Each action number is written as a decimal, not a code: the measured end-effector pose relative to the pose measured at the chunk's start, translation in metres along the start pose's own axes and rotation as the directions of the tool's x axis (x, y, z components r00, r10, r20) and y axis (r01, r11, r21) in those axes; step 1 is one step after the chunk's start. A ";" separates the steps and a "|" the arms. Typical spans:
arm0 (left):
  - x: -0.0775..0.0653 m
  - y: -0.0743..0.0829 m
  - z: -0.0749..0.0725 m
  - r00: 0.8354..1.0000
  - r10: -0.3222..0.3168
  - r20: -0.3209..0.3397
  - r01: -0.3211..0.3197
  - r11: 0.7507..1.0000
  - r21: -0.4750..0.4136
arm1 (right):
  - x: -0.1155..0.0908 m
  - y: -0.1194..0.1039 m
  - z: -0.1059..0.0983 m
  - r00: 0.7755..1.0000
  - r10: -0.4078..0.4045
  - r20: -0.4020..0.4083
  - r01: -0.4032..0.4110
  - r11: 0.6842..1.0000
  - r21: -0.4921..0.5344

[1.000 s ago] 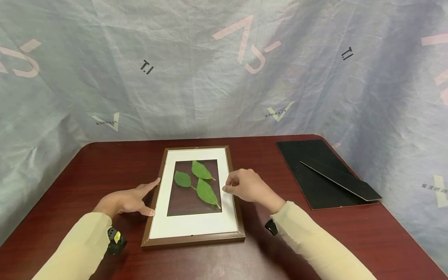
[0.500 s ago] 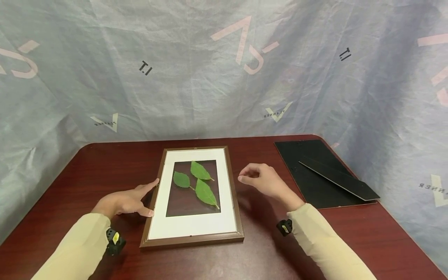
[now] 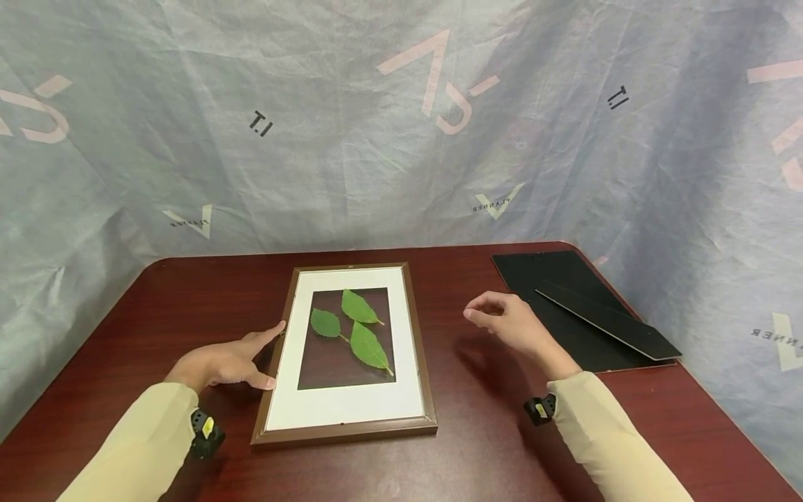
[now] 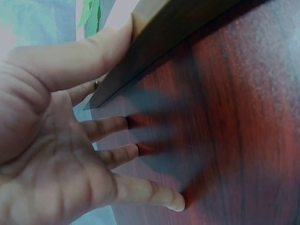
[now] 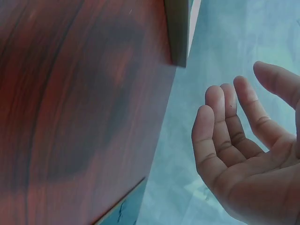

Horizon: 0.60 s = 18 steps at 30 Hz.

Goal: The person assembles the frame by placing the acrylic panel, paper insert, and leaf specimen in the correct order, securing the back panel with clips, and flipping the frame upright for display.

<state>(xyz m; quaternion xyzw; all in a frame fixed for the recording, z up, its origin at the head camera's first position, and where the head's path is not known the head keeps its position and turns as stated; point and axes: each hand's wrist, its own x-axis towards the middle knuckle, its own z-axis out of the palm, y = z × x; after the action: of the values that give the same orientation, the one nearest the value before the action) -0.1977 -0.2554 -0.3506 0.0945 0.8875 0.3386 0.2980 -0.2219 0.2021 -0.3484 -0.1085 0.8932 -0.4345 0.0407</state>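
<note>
A brown picture frame (image 3: 345,430) lies on the table with a white mat (image 3: 285,404) inside it. Within the mat's dark window are three green leaves: one at the left (image 3: 325,323), one at the top (image 3: 360,307) and one at the lower right (image 3: 370,346). My left hand (image 3: 228,362) touches the frame's left side with thumb and index finger spread; in the left wrist view its other fingers (image 4: 150,192) reach down to the table. Right of the frame, my right hand (image 3: 508,324) hovers above the table, fingers loosely bent and holding nothing.
A black backing board (image 3: 546,268) lies at the table's right side, its hinged stand (image 3: 608,321) angled up from it. Grey printed cloth (image 3: 339,139) hangs behind the dark red table (image 3: 207,293). Each wrist wears a black strap device.
My right hand has moved right, away from the mat's right edge, and now hangs between the frame and the backing board. The left hand stays at the frame's left side.
</note>
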 end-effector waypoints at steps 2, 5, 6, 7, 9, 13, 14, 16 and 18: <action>0.000 0.000 0.000 1.000 0.005 0.004 -0.005 1.000 -0.003 | -0.003 0.004 -0.005 1.000 0.010 -0.011 -0.010 1.000 -0.005; 0.000 -0.001 0.000 1.000 0.011 0.008 -0.011 1.000 -0.004 | -0.007 0.012 -0.013 0.999 0.026 -0.030 -0.026 1.000 -0.010; 0.000 -0.001 0.000 1.000 0.011 0.008 -0.011 1.000 -0.003 | -0.009 0.014 -0.015 0.999 0.029 -0.035 -0.029 1.000 -0.010; 0.000 -0.001 0.000 1.000 0.013 0.008 -0.013 1.000 0.000 | -0.011 0.017 -0.017 0.999 0.033 -0.040 -0.034 0.999 -0.010; -0.001 -0.002 -0.001 1.000 0.010 0.010 -0.010 1.000 0.002 | -0.014 0.023 -0.021 0.998 0.041 -0.048 -0.041 0.999 -0.009; -0.002 -0.002 -0.003 1.000 0.000 0.022 0.000 1.000 0.003 | -0.019 0.032 -0.027 0.997 0.059 -0.057 -0.059 0.998 0.000; -0.002 -0.002 -0.004 1.000 -0.006 0.025 0.006 1.000 0.006 | -0.020 0.034 -0.028 0.996 0.060 -0.060 -0.060 0.998 -0.001; -0.001 -0.001 -0.005 1.000 -0.010 0.026 0.010 1.000 0.017 | -0.022 0.037 -0.032 0.996 0.063 -0.066 -0.064 0.998 0.000; 0.000 0.000 -0.005 1.000 -0.015 0.020 0.014 1.000 0.025 | -0.024 0.041 -0.035 0.995 0.061 -0.075 -0.061 0.998 -0.007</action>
<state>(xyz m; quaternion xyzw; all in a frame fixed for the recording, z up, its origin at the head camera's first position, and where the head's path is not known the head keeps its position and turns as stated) -0.2005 -0.2580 -0.3475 0.0952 0.8893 0.3242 0.3082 -0.2106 0.2587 -0.3591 -0.0650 0.8989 -0.4328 0.0198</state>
